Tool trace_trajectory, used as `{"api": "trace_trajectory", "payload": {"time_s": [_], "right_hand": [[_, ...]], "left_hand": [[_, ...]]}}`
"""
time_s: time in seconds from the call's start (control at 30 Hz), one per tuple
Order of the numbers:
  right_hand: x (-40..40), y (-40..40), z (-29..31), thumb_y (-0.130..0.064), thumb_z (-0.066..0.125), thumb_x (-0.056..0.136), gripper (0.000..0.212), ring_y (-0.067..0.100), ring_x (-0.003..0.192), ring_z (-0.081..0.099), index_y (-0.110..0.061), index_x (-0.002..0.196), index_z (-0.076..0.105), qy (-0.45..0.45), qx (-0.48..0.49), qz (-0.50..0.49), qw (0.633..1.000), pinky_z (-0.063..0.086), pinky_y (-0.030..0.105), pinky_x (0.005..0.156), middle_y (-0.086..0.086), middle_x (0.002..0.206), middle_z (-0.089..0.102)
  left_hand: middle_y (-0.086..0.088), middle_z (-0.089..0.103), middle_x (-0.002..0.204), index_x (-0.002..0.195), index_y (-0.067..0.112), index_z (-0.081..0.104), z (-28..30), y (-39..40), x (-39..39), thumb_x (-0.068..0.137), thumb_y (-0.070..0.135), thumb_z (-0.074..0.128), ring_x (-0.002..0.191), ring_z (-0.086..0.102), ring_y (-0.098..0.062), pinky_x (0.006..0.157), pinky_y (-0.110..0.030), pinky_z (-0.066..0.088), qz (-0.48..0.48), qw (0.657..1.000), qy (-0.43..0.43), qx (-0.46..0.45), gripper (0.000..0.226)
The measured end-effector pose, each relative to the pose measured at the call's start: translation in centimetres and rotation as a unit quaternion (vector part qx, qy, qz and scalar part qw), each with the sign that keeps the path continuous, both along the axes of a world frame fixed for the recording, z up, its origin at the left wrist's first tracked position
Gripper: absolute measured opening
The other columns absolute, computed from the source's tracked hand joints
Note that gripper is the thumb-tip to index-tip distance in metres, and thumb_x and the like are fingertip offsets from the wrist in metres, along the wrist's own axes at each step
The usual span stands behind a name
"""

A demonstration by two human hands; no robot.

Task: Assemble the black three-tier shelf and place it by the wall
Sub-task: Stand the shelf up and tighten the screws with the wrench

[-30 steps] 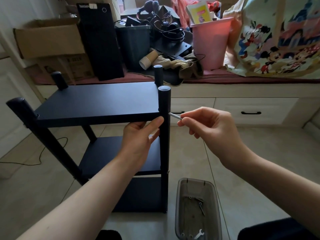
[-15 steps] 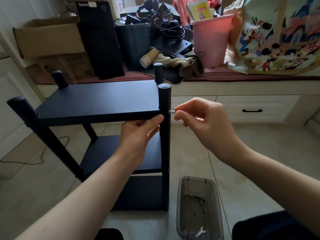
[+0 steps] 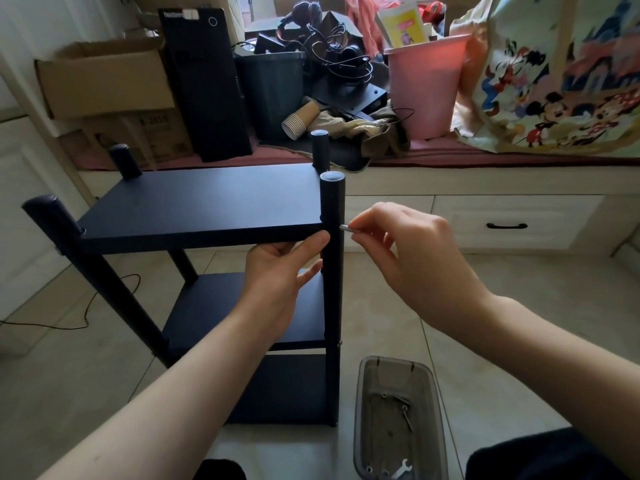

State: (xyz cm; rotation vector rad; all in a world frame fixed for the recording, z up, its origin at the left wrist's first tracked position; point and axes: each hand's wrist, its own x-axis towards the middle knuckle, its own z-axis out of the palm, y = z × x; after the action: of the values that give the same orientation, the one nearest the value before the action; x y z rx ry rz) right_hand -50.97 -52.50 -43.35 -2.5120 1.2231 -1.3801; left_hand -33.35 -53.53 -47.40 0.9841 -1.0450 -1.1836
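Note:
The black three-tier shelf (image 3: 207, 206) stands upright on the tiled floor in front of me, its four round posts rising past the top board. My left hand (image 3: 280, 271) holds the top board's front right corner from below, thumb against the near right post (image 3: 333, 271). My right hand (image 3: 401, 258) pinches a small silver screw (image 3: 345, 228) whose tip meets the right side of that post at the level of the top board.
A clear plastic tray (image 3: 433, 410) with loose screws and a small wrench lies on the floor by the post's foot. Behind the shelf runs a low drawer bench (image 3: 512, 216) piled with cardboard boxes, a black bin, a pink bin and a printed bag. A cable crosses the floor at left.
My right hand has moved left, bringing the screw from a gap away up to the side of the post. My left hand has kept its hold under the top board.

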Motion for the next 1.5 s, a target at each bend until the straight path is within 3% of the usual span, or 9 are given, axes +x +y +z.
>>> {"api": "trace_trajectory", "payload": {"time_s": [0.17,0.23,0.3,0.37,0.67,0.87,1.07,1.27,1.5], "right_hand": [[0.0,-0.1,0.1,-0.008,0.068,0.091,0.004,0.006,0.073,0.061,-0.008,0.095,0.07,0.026,-0.035,0.007,0.999,0.051,0.021,0.073,-0.001,0.083,0.068],[-0.1,-0.2,0.0,-0.009,0.07,0.089,0.006,0.005,0.074,0.066,-0.013,0.093,0.071,-0.056,0.061,0.018,0.996,0.053,0.018,0.071,-0.007,0.081,0.07],[-0.3,-0.5,0.2,-0.006,0.07,0.088,0.01,0.007,0.072,0.07,-0.016,0.09,0.071,-0.165,0.189,0.06,0.966,0.055,0.019,0.068,-0.004,0.077,0.073],[-0.5,-0.8,0.3,-0.004,0.069,0.088,0.012,0.012,0.069,0.071,-0.016,0.089,0.072,-0.224,0.246,0.094,0.938,0.055,0.02,0.066,0.001,0.076,0.074],[0.2,-0.5,0.2,-0.012,0.072,0.088,0.01,-0.005,0.078,0.066,-0.019,0.096,0.071,-0.1,0.129,0.034,0.986,0.049,0.007,0.073,-0.019,0.081,0.066],[0.5,-0.8,0.3,-0.006,0.07,0.088,0.013,0.001,0.069,0.068,-0.018,0.091,0.07,-0.159,0.184,0.059,0.968,0.051,0.011,0.067,-0.01,0.077,0.07],[0.7,-0.9,0.2,-0.011,0.073,0.087,0.007,0.0,0.072,0.068,-0.015,0.091,0.069,-0.141,0.155,0.038,0.977,0.053,0.012,0.069,-0.011,0.078,0.07],[0.5,-0.8,0.3,-0.016,0.075,0.085,0.008,0.007,0.064,0.069,-0.014,0.083,0.068,-0.157,0.185,0.043,0.969,0.057,0.021,0.065,-0.005,0.07,0.072],[0.9,-1.0,0.1,-0.014,0.076,0.085,0.01,-0.003,0.068,0.064,-0.018,0.085,0.067,-0.124,0.155,0.014,0.98,0.045,0.007,0.066,-0.015,0.071,0.066]], "left_hand": [[-0.006,0.074,0.118,0.121,0.007,0.069,0.0,-0.2,0.1,0.067,0.032,0.078,0.116,0.067,-0.022,0.102,-0.05,0.051,0.007,1.0,-0.008,0.001,0.06],[-0.005,0.074,0.119,0.121,0.006,0.069,0.0,-0.2,0.2,0.067,0.032,0.079,0.117,0.067,-0.022,0.102,-0.051,0.05,0.005,1.0,-0.01,0.0,0.061],[-0.006,0.073,0.12,0.122,0.006,0.068,0.0,-0.2,0.2,0.068,0.033,0.079,0.118,0.066,-0.023,0.102,-0.051,0.05,0.0,1.0,-0.016,-0.004,0.062],[-0.007,0.072,0.122,0.123,0.005,0.067,0.0,-0.2,0.3,0.07,0.031,0.078,0.119,0.066,-0.023,0.103,-0.052,0.049,-0.004,1.0,-0.018,-0.007,0.061],[-0.005,0.073,0.12,0.121,0.009,0.069,0.0,-0.2,0.3,0.061,0.036,0.082,0.119,0.066,-0.023,0.105,-0.057,0.045,-0.009,1.0,-0.003,-0.001,0.066],[-0.004,0.074,0.119,0.12,0.009,0.069,-0.2,-0.2,0.4,0.067,0.036,0.08,0.118,0.067,-0.022,0.105,-0.058,0.043,-0.014,1.0,-0.011,-0.008,0.061],[-0.006,0.074,0.118,0.119,0.009,0.07,-0.2,-0.2,0.4,0.066,0.036,0.079,0.117,0.067,-0.022,0.105,-0.056,0.045,-0.016,1.0,0.001,-0.008,0.06],[-0.014,0.076,0.107,0.097,0.013,0.079,-0.3,-0.3,0.0,0.074,0.019,0.076,0.107,0.071,-0.028,0.092,-0.035,0.056,-0.027,0.996,0.068,-0.057,0.024],[-0.011,0.075,0.111,0.102,0.015,0.078,-0.3,-0.2,0.0,0.075,0.022,0.076,0.11,0.071,-0.025,0.091,-0.032,0.057,-0.042,0.995,0.068,-0.063,0.027]]}}
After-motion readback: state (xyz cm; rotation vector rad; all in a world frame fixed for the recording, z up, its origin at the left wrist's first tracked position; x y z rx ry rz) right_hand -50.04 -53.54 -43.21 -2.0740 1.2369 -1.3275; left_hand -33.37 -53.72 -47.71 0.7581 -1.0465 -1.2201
